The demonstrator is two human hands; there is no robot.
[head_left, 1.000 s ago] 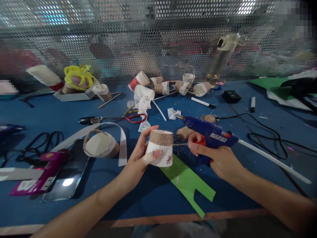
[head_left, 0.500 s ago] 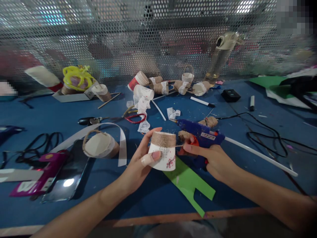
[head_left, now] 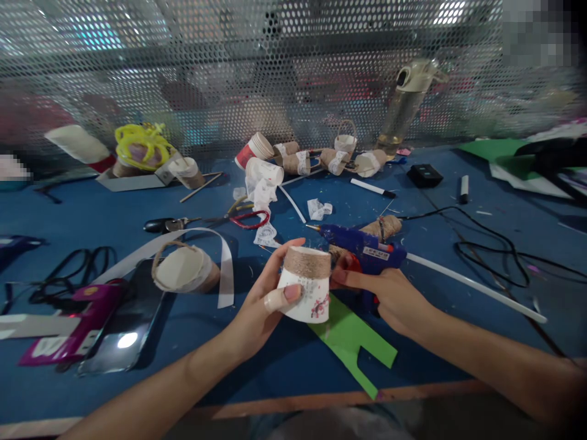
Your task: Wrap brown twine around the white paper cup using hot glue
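While the left hand [head_left: 259, 311] clasps the near-upright paper cup [head_left: 315, 290], the right hand [head_left: 398, 296], wrapped around the glue gun [head_left: 351, 241], has fingertips [head_left: 340, 277] just right of the twine band [head_left: 308, 264], seemingly pinched.

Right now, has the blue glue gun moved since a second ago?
Yes, leftward: the blue glue gun had its tip by the right edge of the crumpled white scrap; now the tip lies below the scrap's left edge.
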